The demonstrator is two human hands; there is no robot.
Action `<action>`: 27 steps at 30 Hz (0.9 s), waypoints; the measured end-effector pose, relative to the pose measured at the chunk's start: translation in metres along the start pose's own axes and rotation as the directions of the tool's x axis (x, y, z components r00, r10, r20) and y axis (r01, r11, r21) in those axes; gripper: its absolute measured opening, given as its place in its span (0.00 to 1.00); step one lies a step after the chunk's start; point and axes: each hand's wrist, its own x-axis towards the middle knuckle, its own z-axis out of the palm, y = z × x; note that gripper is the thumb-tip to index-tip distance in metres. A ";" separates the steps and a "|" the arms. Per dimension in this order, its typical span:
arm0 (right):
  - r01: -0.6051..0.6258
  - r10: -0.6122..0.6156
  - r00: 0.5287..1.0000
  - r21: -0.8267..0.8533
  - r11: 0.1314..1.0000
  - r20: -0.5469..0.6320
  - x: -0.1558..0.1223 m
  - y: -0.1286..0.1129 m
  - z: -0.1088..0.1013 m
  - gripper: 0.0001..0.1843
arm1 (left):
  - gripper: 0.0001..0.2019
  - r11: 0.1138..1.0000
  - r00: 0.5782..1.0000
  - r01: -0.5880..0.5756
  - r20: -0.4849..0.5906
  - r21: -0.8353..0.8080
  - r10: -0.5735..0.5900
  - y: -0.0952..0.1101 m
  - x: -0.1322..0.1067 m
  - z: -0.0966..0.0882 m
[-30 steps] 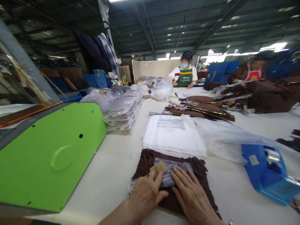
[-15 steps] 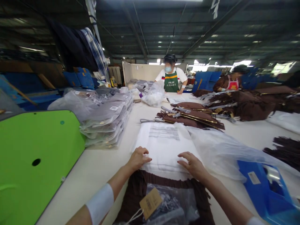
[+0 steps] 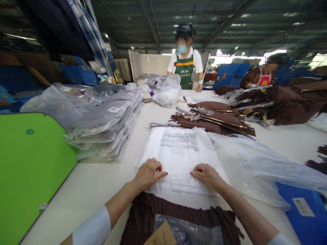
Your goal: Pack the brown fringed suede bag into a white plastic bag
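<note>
Fingers (image 3: 156, 166) of the left hand (image 3: 147, 174) and right hand (image 3: 208, 176) curl toward their thumbs at flat, filmy white bags (image 3: 178, 163) (whether any film is pinched, I cannot tell). Nearer the wearer lies ribbed, fringed brown fabric (image 3: 139, 212), bearing crinkled clear plastic (image 3: 201, 234) and an angular tan tag (image 3: 162, 235), on the smooth pale counter (image 3: 102, 177).

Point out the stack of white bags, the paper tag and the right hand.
White bags (image 3: 178, 160), head view: top bag, below its printed lines.
Paper tag (image 3: 162, 235), head view: the part above the picture's bottom edge.
Right hand (image 3: 209, 176), head view: middle of the hand.
</note>
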 end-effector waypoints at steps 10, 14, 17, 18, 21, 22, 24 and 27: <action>-0.120 0.098 0.987 0.171 0.978 0.131 0.006 -0.004 -0.008 0.11 | 0.07 0.891 0.932 -0.348 0.209 0.292 0.295 0.037 0.005 0.004; -0.070 0.055 0.994 0.167 0.983 0.096 0.003 -0.002 -0.006 0.11 | 0.11 0.846 0.916 -0.387 0.257 0.367 0.308 0.041 0.006 0.006; -0.046 0.035 0.996 0.131 0.990 0.084 0.005 0.001 -0.005 0.11 | 0.11 0.850 0.921 -0.368 0.274 0.377 0.278 0.042 0.004 0.002; -0.038 0.029 0.996 0.112 0.993 0.082 0.005 0.001 -0.006 0.11 | 0.11 0.858 0.925 -0.353 0.276 0.374 0.260 0.042 0.003 0.000; 0.011 -0.015 0.997 0.045 0.999 0.079 0.000 -0.003 -0.009 0.15 | 0.11 0.896 0.952 -0.260 0.249 0.359 0.176 0.039 0.004 -0.004; 0.035 -0.037 0.997 0.021 0.999 0.073 -0.004 -0.006 -0.010 0.16 | 0.11 0.911 0.963 -0.218 0.230 0.350 0.142 0.038 0.005 -0.005; 0.093 -0.092 0.995 -0.037 0.995 0.041 -0.016 -0.015 -0.011 0.19 | 0.10 0.940 0.980 -0.129 0.183 0.317 0.073 0.037 0.009 -0.007; 0.185 -0.190 0.981 -0.143 0.972 -0.023 -0.033 -0.031 -0.005 0.22 | 0.09 0.972 0.991 -0.016 0.131 0.233 -0.015 0.037 0.016 -0.008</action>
